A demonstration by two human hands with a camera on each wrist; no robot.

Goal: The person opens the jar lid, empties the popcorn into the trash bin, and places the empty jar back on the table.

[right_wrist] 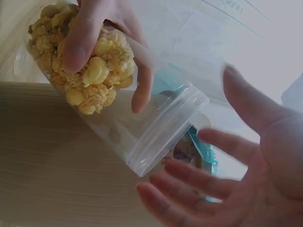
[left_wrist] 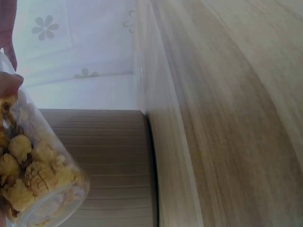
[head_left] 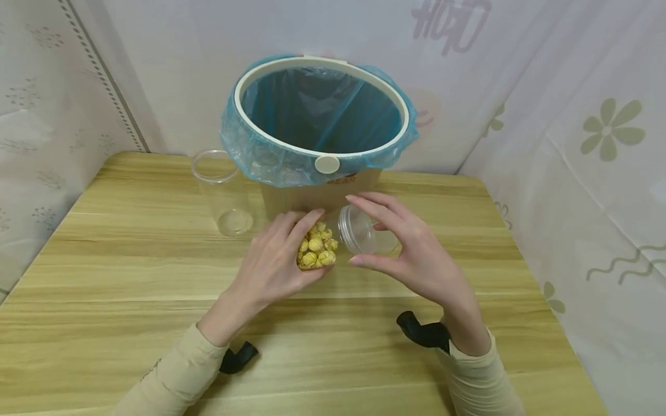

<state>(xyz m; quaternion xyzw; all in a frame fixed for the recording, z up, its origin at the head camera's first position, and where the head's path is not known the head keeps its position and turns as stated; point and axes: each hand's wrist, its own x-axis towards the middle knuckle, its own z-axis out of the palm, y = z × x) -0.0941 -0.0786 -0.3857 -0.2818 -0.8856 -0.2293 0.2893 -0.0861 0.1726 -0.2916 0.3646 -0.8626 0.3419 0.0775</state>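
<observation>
A clear plastic jar (right_wrist: 116, 135) of yellow popcorn (head_left: 316, 248) lies tilted on its side in my left hand (head_left: 278, 254). My left thumb and fingers wrap round the popcorn end, and in the left wrist view its round base shows. The jar's ribbed, clear rim end (head_left: 355, 229) points right. Facing that end is my right hand (head_left: 416, 248), thumb and fingers spread in a wide C around it. In the right wrist view those fingers stand apart from the rim with nothing gripped.
Just behind the hands stands a bin (head_left: 291, 196) with a pale oval ring (head_left: 326, 155) over a blue bag (head_left: 281, 167). To its left, an empty clear jar (head_left: 229, 199) stands upright without a lid. Everything rests on a wooden table (head_left: 130, 260), with patterned cloth (head_left: 603, 202) around it.
</observation>
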